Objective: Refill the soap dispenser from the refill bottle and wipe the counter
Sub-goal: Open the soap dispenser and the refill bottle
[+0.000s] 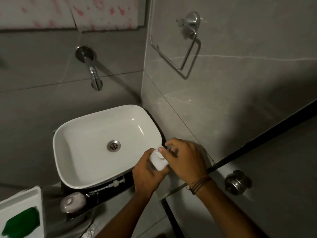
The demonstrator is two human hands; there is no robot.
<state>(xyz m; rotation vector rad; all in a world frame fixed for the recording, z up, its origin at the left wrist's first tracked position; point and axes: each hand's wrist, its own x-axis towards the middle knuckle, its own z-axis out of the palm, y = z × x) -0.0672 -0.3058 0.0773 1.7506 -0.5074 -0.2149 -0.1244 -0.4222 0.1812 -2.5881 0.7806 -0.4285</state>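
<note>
at the sink's point(56, 148) near corner, my left hand point(145, 174) has its fingers clamped round the soap dispenser point(158, 161), and my right hand point(185, 158) pinches its neck. the pump point(115, 183) lies on the worktop point(127, 182), left of my fingers. the risk, as i judge it: a slick bottle slipping and soap spilling.

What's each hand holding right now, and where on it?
Both hold one white bottle: left hand grips its body, right hand pinches at its cap.
</note>
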